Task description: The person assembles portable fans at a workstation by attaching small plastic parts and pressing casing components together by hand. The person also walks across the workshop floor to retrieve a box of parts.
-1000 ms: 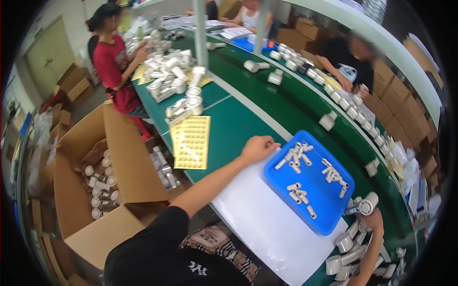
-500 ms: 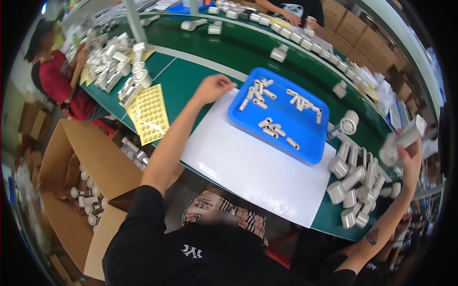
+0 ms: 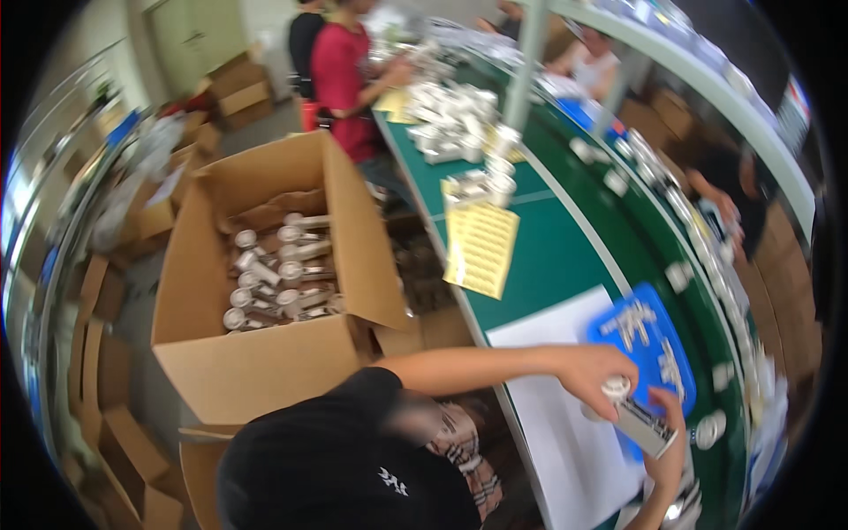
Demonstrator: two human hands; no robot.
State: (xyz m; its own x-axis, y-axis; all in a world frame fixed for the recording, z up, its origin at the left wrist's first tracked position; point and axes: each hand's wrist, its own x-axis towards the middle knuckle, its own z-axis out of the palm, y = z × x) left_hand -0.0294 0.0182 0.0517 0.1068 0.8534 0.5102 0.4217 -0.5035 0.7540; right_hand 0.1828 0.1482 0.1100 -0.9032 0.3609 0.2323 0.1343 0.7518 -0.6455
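Observation:
Both hands hold one white plastic device (image 3: 647, 427), with a round head and a long box-shaped handle with a dark slot along it. My left hand (image 3: 594, 373) is closed around the round head. My right hand (image 3: 669, 433) grips the handle's far end, its fingers partly hidden. The device is over the white sheet (image 3: 565, 442) and the near side of a blue tray (image 3: 685, 353), which holds several small white-and-metal parts (image 3: 629, 320). More white devices (image 3: 680, 508) lie by my right forearm, and a single device (image 3: 708, 430) lies beyond the tray.
An open cardboard box (image 3: 256, 371) with several similar devices (image 3: 291, 269) stands left of the table. Yellow sticker sheets (image 3: 484, 252) and a heap of white devices (image 3: 455, 115) lie farther up the green table (image 3: 548, 256). A co-worker in red (image 3: 343, 75) stands there. The conveyor (image 3: 609, 208) carries several pieces.
My view has swung left toward the cardboard box. The right hand has brought the device in from the right, and my left hand has left the sheet's edge and taken its round head.

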